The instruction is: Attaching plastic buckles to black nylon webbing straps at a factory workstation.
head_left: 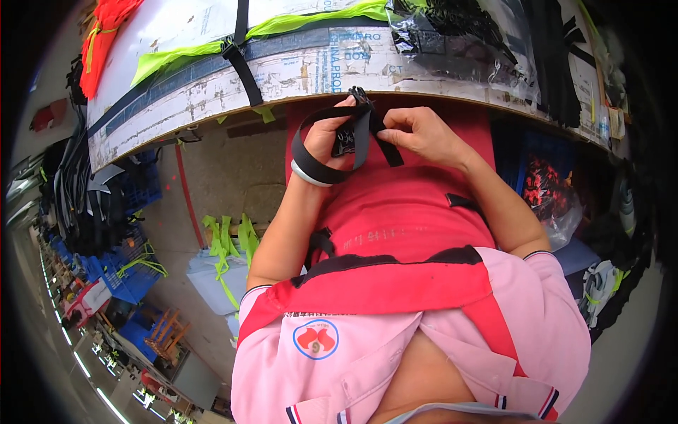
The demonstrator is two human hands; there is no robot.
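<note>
A black webbing strap (308,161) hangs in a loop from my left hand (327,136), around the wrist, its end showing a pale grey underside. The fingers of that hand are closed on the strap just below the table edge. A black plastic buckle (359,95) sits at the top of the strap, against the edge. A small dark patch with pale markings (345,140) shows inside the loop, partly covered. To the right, my right hand (422,134) pinches the strap with thumb and fingertips; a free tail (390,152) hangs down below over my red apron (417,205).
Across the worn white tabletop (296,71) lie yellow-green strips (183,59), another black strap with a buckle (244,74) and a clear bag of black items (459,39). Orange fabric (106,42) lies far left. Blue crates (131,265) stand on the left floor.
</note>
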